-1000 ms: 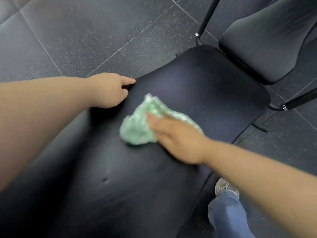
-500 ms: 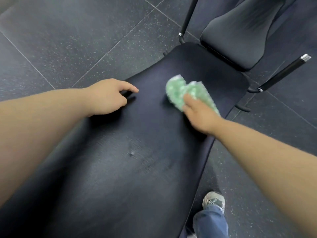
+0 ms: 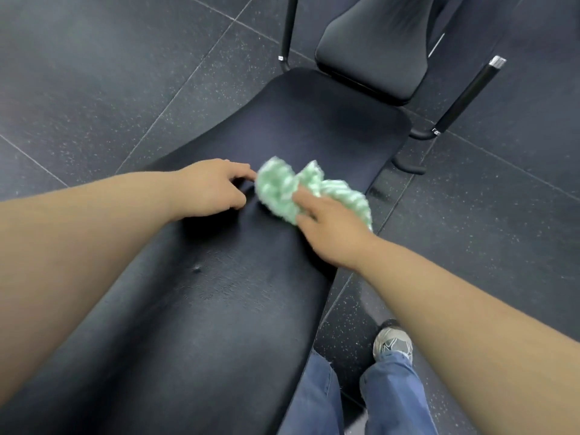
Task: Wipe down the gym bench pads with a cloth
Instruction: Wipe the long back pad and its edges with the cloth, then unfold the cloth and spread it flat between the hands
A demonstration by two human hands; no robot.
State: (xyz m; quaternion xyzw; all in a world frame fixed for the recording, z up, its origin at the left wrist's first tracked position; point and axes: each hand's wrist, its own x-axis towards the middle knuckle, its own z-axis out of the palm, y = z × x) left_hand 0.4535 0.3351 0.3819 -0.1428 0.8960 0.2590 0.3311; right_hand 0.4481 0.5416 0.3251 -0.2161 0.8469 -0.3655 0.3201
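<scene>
A long black bench pad (image 3: 219,309) runs from the bottom left toward the upper right. On it lies a crumpled green and white cloth (image 3: 279,189). My right hand (image 3: 329,233) presses down on the cloth with a straight forefinger on top, while folds of cloth hide the other fingertips. My left hand (image 3: 216,186) rests on the pad just left of the cloth, forefinger almost touching it, holding nothing. A second, smaller black pad (image 3: 370,48) stands tilted beyond the far end.
Black frame tubes rise at the far end, one on the left (image 3: 287,32) and one with a silver cap on the right (image 3: 464,95). Dark speckled floor tiles (image 3: 110,73) surround the bench. My jeans leg and grey shoe (image 3: 392,343) stand right of the pad.
My right hand swept the cloth out to the pad's right edge and then back left, close to my left hand. My left hand shifted from the pad's left edge further onto the pad.
</scene>
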